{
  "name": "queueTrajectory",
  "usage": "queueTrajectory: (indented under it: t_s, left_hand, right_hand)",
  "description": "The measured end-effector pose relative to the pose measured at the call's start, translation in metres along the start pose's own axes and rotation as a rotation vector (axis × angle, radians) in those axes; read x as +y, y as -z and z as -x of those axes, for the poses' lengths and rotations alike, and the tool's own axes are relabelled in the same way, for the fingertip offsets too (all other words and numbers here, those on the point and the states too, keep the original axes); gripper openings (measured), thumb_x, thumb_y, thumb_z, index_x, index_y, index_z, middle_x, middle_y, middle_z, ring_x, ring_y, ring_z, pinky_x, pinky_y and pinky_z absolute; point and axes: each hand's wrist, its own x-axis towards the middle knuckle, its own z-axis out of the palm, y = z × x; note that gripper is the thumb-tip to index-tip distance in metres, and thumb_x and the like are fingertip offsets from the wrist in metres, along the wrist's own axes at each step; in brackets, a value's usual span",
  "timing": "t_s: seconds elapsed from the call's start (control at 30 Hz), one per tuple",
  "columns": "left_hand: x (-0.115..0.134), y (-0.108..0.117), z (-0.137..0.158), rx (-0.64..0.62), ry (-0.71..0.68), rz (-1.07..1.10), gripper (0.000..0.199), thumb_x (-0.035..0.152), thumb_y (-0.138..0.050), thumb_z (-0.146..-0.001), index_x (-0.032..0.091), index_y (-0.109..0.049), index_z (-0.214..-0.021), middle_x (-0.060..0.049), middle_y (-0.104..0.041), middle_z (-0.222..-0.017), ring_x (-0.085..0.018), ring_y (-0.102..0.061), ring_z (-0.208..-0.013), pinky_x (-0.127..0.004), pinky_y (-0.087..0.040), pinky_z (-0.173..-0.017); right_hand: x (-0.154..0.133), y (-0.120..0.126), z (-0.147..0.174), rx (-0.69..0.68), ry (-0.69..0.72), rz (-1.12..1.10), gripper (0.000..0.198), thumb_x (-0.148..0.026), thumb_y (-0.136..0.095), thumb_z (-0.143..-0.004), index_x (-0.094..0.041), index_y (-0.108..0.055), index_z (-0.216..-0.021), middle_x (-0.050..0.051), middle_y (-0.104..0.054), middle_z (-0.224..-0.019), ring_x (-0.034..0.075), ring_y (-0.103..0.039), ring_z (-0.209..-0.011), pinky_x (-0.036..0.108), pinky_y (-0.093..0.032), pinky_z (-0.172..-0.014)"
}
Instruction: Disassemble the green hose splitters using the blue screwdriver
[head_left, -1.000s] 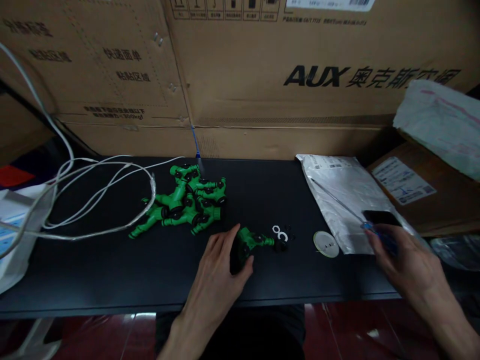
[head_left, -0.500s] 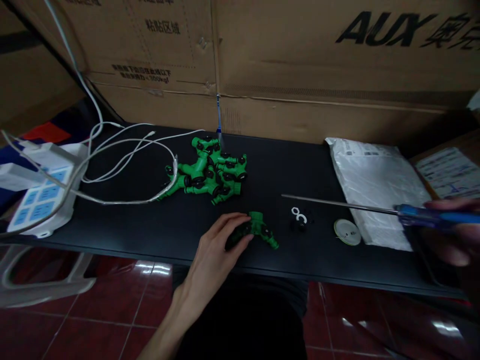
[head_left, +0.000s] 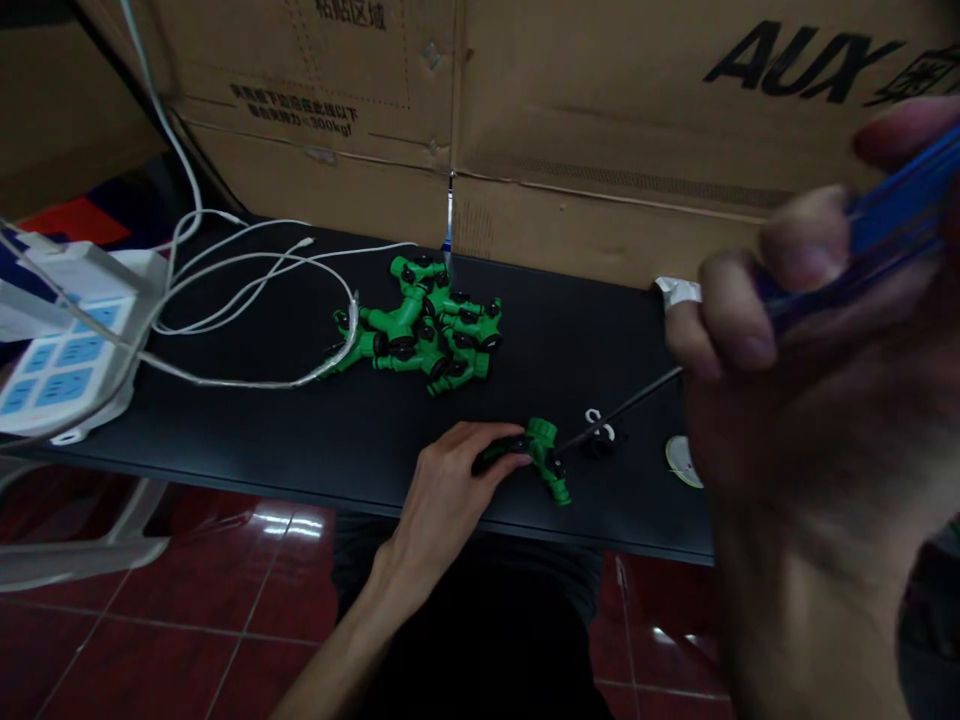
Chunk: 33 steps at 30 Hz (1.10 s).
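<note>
Near the table's front edge, my left hand (head_left: 455, 487) grips one arm of a green Y-shaped hose splitter (head_left: 541, 450) with black valve parts. My right hand (head_left: 795, 400), close to the camera and partly cut off by the frame, is wrapped round the blue handle of a screwdriver (head_left: 634, 400). Its thin shaft slants down to the left, and its tip reaches the splitter's right arm; whether it touches I cannot tell. Just right of the splitter lie small white rings (head_left: 600, 425) and black bits. A pile of similar green splitters (head_left: 420, 330) sits farther back.
A white power strip (head_left: 67, 370) with plugs stands at the left, and white cables (head_left: 225, 380) loop towards the pile. Large cardboard boxes (head_left: 600, 130) wall off the back. A round white disc (head_left: 682, 460) and a white plastic bag (head_left: 677, 291) are partly hidden by my right hand.
My right hand has swung in from the right edge with the screwdriver, bringing its tip to the splitter. My left hand keeps hold of the splitter. The view has shifted slightly.
</note>
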Motion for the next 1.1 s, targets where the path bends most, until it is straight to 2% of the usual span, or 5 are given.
queueTrajectory:
  t_s: [0.13, 0.37, 0.57, 0.93, 1.1]
  left_hand:
    - [-0.001, 0.0, 0.0, 0.0, 0.017, -0.01, 0.028, 0.022, -0.083, -0.085, 0.026, -0.076, -0.113, 0.0, -0.079, -0.11, -0.02, -0.075, -0.101, -0.036, -0.061, -0.095]
    - [0.0, 0.0, 0.0, 0.005, -0.001, -0.023, 0.029, 0.022, -0.082, -0.086, 0.024, -0.075, -0.114, 0.0, -0.079, -0.109, -0.018, -0.074, -0.101, -0.035, -0.06, -0.096]
    - [-0.001, -0.001, 0.0, 0.012, -0.02, -0.016, 0.027, 0.021, -0.083, -0.086, 0.022, -0.075, -0.112, 0.001, -0.08, -0.111, -0.017, -0.074, -0.102, -0.034, -0.06, -0.096]
    - [-0.001, -0.002, 0.002, 0.017, -0.018, 0.0, 0.025, 0.022, -0.082, -0.086, 0.024, -0.074, -0.11, 0.0, -0.08, -0.111, -0.021, -0.075, -0.102, -0.039, -0.061, -0.094]
    - [-0.003, -0.004, 0.003, 0.023, -0.037, 0.013, 0.023, 0.021, -0.081, -0.087, 0.023, -0.073, -0.109, -0.001, -0.08, -0.112, -0.022, -0.074, -0.104, -0.04, -0.06, -0.095]
  right_hand:
    - [-0.002, -0.032, 0.009, -0.009, 0.091, -0.116, 0.052, -0.075, -0.045, -0.094, -0.025, -0.049, -0.081, -0.008, -0.031, -0.063, 0.01, -0.021, -0.045, 0.027, -0.018, -0.036]
    - [0.003, -0.036, 0.012, 0.058, 0.073, -0.102, 0.056, -0.081, -0.05, -0.088, -0.026, -0.044, -0.077, -0.01, -0.032, -0.056, 0.009, -0.022, -0.042, 0.027, -0.019, -0.033]
    - [0.007, -0.032, 0.012, 0.008, 0.078, -0.038, 0.06, -0.083, -0.029, -0.091, -0.025, -0.046, -0.083, -0.01, -0.035, -0.06, 0.007, -0.029, -0.044, 0.022, -0.026, -0.034]
    - [-0.011, -0.045, 0.02, 0.039, -0.1, -0.087, 0.051, -0.082, -0.039, -0.088, -0.033, -0.048, -0.081, -0.009, -0.028, -0.051, 0.011, -0.026, -0.039, 0.021, -0.02, -0.035]
    - [-0.001, -0.044, 0.032, -0.071, 0.084, -0.134, 0.044, -0.074, -0.046, -0.092, -0.031, -0.05, -0.081, -0.008, -0.039, -0.055, 0.011, -0.029, -0.041, 0.024, -0.022, -0.036]
